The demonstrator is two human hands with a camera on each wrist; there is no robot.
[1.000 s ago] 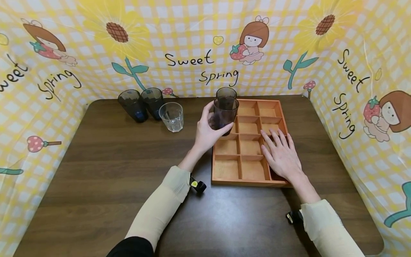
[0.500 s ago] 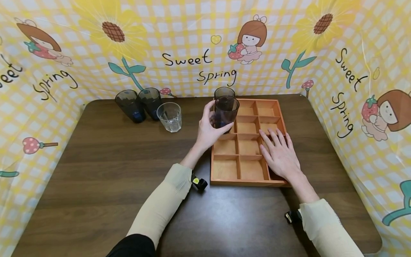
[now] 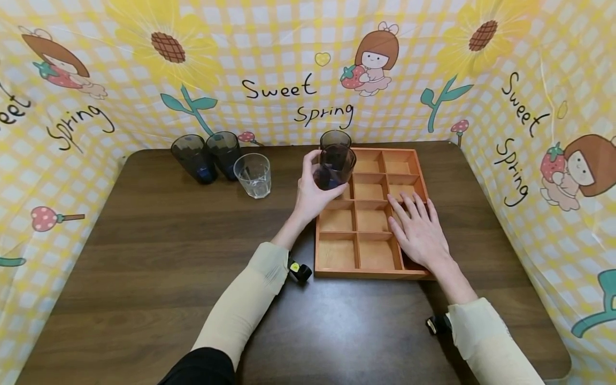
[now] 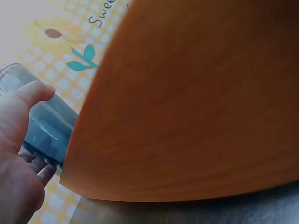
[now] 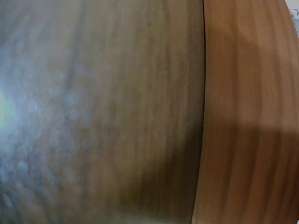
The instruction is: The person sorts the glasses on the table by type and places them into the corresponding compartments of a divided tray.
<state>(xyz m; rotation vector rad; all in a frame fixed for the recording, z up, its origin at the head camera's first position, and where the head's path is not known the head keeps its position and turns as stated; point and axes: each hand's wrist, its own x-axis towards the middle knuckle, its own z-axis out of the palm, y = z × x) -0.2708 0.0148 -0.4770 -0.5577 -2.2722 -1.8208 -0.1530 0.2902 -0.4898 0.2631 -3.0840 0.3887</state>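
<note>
My left hand (image 3: 313, 195) grips a dark tinted drinking glass (image 3: 340, 160), held tilted above the left side of a wooden compartment tray (image 3: 375, 275). In the left wrist view, the thumb and fingers curl round the bluish glass (image 4: 51, 123), and the tray's side wall (image 4: 177, 116) hides part of it. Directly behind it, a second dark glass (image 3: 335, 137) shows only its upper part; I cannot tell exactly where its base stands. My right hand (image 3: 422, 235) rests palm down on the tray's right side, fingers spread. The right wrist view shows the tray's side (image 5: 247, 112) but no hand.
Two dark glasses (image 3: 193, 159) and a clear faceted glass (image 3: 253, 176) stand at the back left of the brown table (image 3: 168, 256). A yellow checked cloth (image 3: 279, 53) walls in the back and both sides.
The held glass has tilted, its base swinging up and left, while my left hand stays by the tray's left edge. My right hand stays on the tray. The head view has shifted slightly.
</note>
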